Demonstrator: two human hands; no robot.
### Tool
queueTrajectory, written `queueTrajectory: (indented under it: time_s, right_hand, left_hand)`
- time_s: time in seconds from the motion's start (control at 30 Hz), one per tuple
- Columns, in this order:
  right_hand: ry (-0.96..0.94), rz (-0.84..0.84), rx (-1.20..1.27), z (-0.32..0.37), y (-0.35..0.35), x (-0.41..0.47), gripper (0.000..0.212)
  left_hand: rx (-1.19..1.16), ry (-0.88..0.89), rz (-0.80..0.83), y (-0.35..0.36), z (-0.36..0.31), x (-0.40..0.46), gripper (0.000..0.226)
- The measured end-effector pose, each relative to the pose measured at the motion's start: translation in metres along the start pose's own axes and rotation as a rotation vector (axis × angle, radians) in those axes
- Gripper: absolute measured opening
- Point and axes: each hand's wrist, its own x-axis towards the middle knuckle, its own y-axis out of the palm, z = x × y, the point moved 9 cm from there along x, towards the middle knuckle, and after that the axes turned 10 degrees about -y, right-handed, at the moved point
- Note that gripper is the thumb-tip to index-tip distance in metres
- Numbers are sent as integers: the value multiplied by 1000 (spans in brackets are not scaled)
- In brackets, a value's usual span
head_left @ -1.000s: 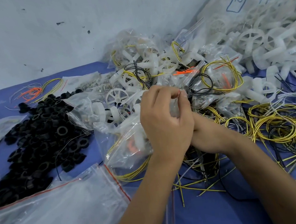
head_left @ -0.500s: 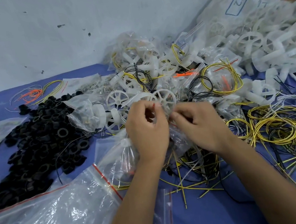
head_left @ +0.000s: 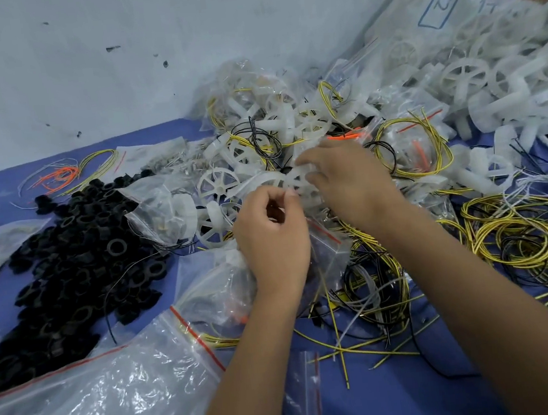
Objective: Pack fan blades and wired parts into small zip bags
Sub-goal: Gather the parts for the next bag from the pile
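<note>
1. Fan blades (head_left: 297, 184), white and spoked, are piled at the middle of the blue desk (head_left: 421, 394); one is gripped at its rim by the right hand (head_left: 350, 179), fingers curled over it.
2. A small zip bag (head_left: 320, 246) with a red strip is pinched at its top edge by the left hand (head_left: 272, 238), thumb and fingers closed on the plastic, just beside the gripped blade.
3. Yellow and black wires (head_left: 522, 238) are heaped to the right of the hands, some lying under the bag.
4. A mound of black rings (head_left: 79, 261) is seen on the left, well apart from the wires.
5. A large clear bag (head_left: 100, 401) is spread across the near left.
</note>
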Motion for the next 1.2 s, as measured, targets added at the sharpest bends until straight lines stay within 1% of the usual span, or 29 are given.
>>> queueTrajectory:
  time_s: [0.07,0.1,0.17,0.23,0.3,0.4,0.47,0.5,0.6,0.67,0.7,0.77,0.83,0.87,0.93,1.0,1.07,1.13,1.2]
  right_hand:
    - [-17,-217,58,-1,-27,-11,23]
    - [7,-333,101,-3,-40,-21,19]
    - [138,-512,285,-18,-54,-44,15]
    - [263,-588,580,-29,-51,-65,10]
    - [335,-619,838,-32,-43,-77,4]
    - [451,-576,1137,-33,-25,-80,9]
    - [470,-522,1306,-30,-15,-77,14]
    - [473,-498,1338,-30,-12,-76,14]
    - [552,-456,1240,-35,-4,-80,14]
    - [587,-451,1152,-40,-1,-83,15]
    - [567,-451,1086,-42,-3,-83,15]
    - [460,-437,875,-41,-13,-79,13]
    - [336,-391,681,-33,-18,-73,7]
    - [280,-354,636,-27,-17,-70,5]
    - [180,-283,670,-13,-12,-66,6]
    - [116,-237,798,-3,-8,-64,7]
    - [102,-184,898,-1,-5,-63,4]
    - [122,-77,975,0,3,-64,6]
    - [106,40,1027,7,10,-65,8]
  left_hand:
    - [-56,-68,7,0,-1,3,24]
    - [-84,-98,17,0,-2,5,25]
    - [-130,-175,66,4,-3,10,25]
    - [-145,-291,146,9,2,14,20]
    - [-154,-403,230,15,10,14,16]
    - [-177,-523,303,20,19,10,16]
    - [-235,-521,268,18,18,10,15]
    - [-266,-486,236,15,14,11,16]
    - [-307,-302,152,4,-4,14,24]
    - [-284,-186,151,1,-16,15,22]
    - [-271,-144,162,0,-21,15,20]
    - [-251,-91,198,3,-28,15,18]
    - [-208,-42,242,8,-34,13,19]
    - [-173,-14,254,9,-38,11,18]
    - [-108,18,272,12,-42,9,16]
    - [-64,3,273,13,-41,10,16]
    - [-55,-27,260,11,-40,13,19]
    - [-69,-37,266,10,-42,15,18]
    - [-96,-37,307,12,-45,12,15]
